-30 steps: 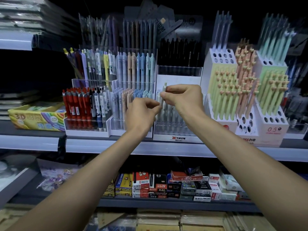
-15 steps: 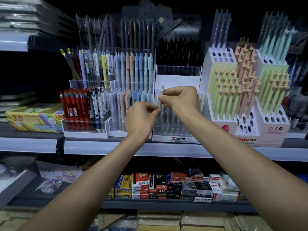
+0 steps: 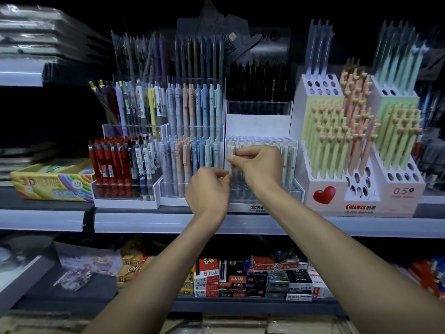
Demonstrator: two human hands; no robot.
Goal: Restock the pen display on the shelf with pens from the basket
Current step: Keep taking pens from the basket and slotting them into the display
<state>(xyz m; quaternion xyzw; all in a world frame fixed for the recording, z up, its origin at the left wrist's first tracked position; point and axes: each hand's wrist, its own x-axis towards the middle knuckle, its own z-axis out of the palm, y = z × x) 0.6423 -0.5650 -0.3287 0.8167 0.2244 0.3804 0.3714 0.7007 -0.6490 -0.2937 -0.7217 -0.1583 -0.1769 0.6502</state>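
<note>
Pen (image 3: 232, 168): one, pale, upright, front row, left end of pen display (image 3: 240, 207). Right hand (image 3: 260, 167) grip pinched on its top; left hand (image 3: 208, 191) grip curled beside barrel, hold indeterminable.

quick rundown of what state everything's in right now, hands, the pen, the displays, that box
right hand, pinching a pale pen near its top
pale pen, upright at the clear display's front left corner; whether it is seated is unclear
left hand, fingers curled just below the pen, grip unclear
clear display, front row close to full
heart display, several front holes empty
yellow box, open at the top
</note>
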